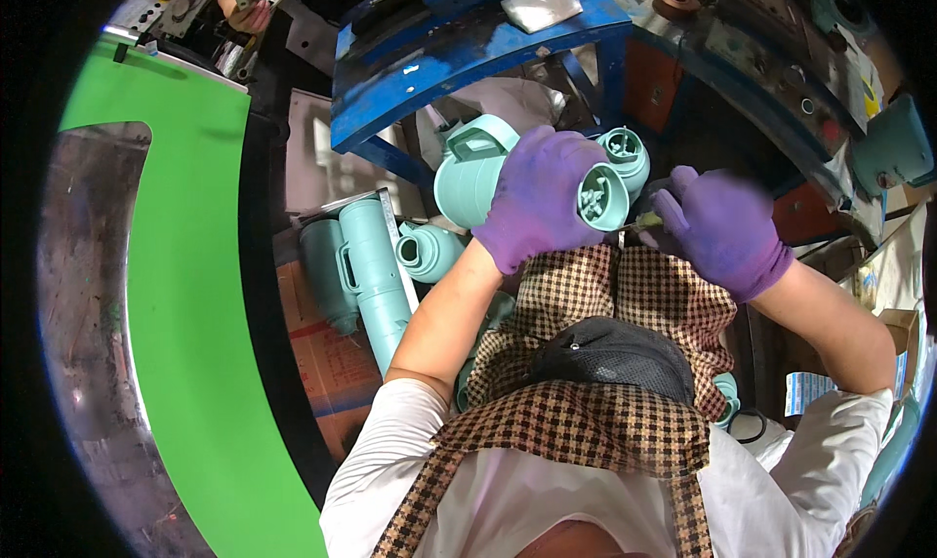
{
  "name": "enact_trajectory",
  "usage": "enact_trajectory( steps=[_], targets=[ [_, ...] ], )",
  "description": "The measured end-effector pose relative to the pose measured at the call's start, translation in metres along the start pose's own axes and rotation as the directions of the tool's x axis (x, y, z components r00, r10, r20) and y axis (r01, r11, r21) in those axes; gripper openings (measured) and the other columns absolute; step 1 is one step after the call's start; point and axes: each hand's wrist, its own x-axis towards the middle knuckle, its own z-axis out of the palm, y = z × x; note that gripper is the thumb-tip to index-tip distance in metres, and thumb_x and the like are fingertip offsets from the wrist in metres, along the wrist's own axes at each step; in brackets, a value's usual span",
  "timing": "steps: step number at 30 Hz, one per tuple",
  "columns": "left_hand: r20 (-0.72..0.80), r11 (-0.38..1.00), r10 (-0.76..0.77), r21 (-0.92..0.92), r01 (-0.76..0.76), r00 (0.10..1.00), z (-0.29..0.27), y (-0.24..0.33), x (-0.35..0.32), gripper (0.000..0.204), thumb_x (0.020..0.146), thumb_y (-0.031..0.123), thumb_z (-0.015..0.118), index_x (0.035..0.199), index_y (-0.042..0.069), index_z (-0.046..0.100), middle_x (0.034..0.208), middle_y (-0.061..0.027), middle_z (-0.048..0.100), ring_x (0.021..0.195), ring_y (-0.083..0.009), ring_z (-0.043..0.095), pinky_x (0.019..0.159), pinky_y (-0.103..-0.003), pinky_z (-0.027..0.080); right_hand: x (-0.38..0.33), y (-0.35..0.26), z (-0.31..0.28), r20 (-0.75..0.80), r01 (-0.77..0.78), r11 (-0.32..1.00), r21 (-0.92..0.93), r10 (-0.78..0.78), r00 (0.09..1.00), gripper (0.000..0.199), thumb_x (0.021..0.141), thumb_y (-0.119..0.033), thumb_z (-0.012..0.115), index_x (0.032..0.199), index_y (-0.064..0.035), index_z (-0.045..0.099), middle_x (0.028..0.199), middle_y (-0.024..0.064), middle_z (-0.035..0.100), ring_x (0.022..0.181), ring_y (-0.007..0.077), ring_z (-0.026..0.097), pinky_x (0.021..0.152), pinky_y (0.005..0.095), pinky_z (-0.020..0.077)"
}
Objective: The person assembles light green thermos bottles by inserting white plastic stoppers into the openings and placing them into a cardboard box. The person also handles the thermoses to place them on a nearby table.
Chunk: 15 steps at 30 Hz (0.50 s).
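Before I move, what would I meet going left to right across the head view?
Green strip, tall teal cylinder with a side handle, left gloved hand, right gloved hand, teal object near the right edge.

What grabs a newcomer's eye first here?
Probably the bright green curved strip sweeping down the left side of the view. Next, near the centre, the purple-gloved left hand gripping a mint-green jug, while the right hand, also in purple, holds a thin object too small to identify by the jug's open end. Beyond them, the stained blue table stands out at top centre.
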Motion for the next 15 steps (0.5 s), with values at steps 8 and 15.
enact_trajectory(
  steps=[8,15],
  targets=[
    [0.08,0.998,-0.061,-0.01,0.062,0.995,-0.006,-0.004,-0.004,0.068,0.054,0.035,0.089,0.115,0.014,0.066,0.113,-0.0091,0.068,0.114,-0.0319,0.062,0.105,-0.045,0.043,0.003,0.028,-0.008,-0.128,0.047,0.997,-0.066,-0.055,0.99,0.037,0.085,-0.03,0.066,0.118,-0.015,0.058,0.097,0.0029,0.058,0.08,0.0182,0.061,0.063,0.031,0.0525],
    [0.163,0.997,-0.051,0.063,0.041,0.985,0.002,0.001,0.007,0.065,0.053,0.034,0.088,0.11,0.01,0.068,0.114,-0.0109,0.068,0.112,-0.0327,0.061,0.102,-0.044,0.045,0.023,-0.013,0.043,-0.056,-0.104,0.988,-0.112,0.099,0.994,0.016,0.093,-0.023,0.06,0.103,-0.0121,0.063,0.068,0.0054,0.058,0.053,0.0195,0.06,0.044,0.0323,0.0485]
  ],
)
